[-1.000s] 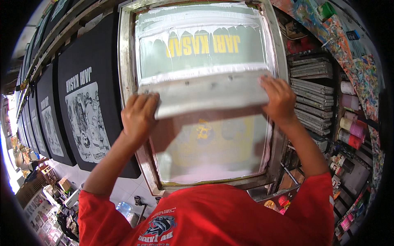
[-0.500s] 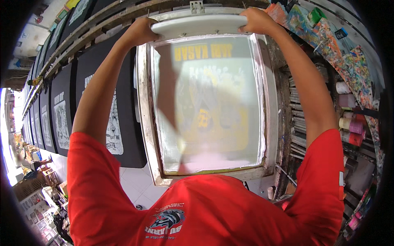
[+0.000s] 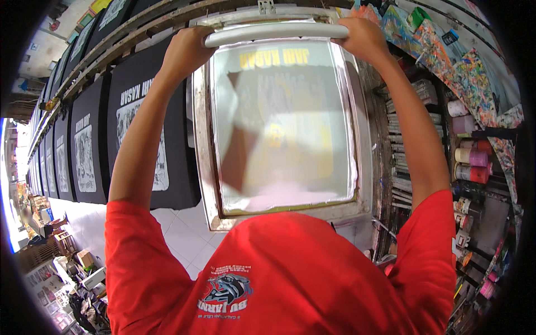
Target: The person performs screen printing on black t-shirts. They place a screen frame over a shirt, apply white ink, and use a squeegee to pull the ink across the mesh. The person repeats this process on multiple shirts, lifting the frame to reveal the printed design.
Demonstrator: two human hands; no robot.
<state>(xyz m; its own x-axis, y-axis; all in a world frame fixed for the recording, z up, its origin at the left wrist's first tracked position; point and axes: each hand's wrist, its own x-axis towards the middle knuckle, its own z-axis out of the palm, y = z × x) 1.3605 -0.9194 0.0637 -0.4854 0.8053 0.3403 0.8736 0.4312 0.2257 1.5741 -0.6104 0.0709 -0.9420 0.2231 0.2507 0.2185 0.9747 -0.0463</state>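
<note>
Both my arms reach forward to a long white squeegee (image 3: 276, 33) at the far end of a screen-printing frame (image 3: 205, 151). My left hand (image 3: 191, 47) is closed around its left end, and my right hand (image 3: 363, 38) grips the right end. Pale mesh (image 3: 285, 162) fills the weathered frame, with yellow lettering and a yellow picture showing faintly through it. A shadow falls across the mesh. Whether the squeegee's lower edge touches the mesh, I cannot tell.
Black shirts (image 3: 148, 111) with white prints lie in a row on the left, beside a long rail (image 3: 120, 42). To the right are stacked slats (image 3: 416, 128), paint containers (image 3: 472, 164) and a paint-splattered sheet (image 3: 469, 78). Pale floor tiles (image 3: 181, 234) show below the frame.
The squeegee has tipped, so its face looks narrower, and it sits slightly nearer to me over the frame. The shadow on the mesh has shifted. Both hands keep their grip.
</note>
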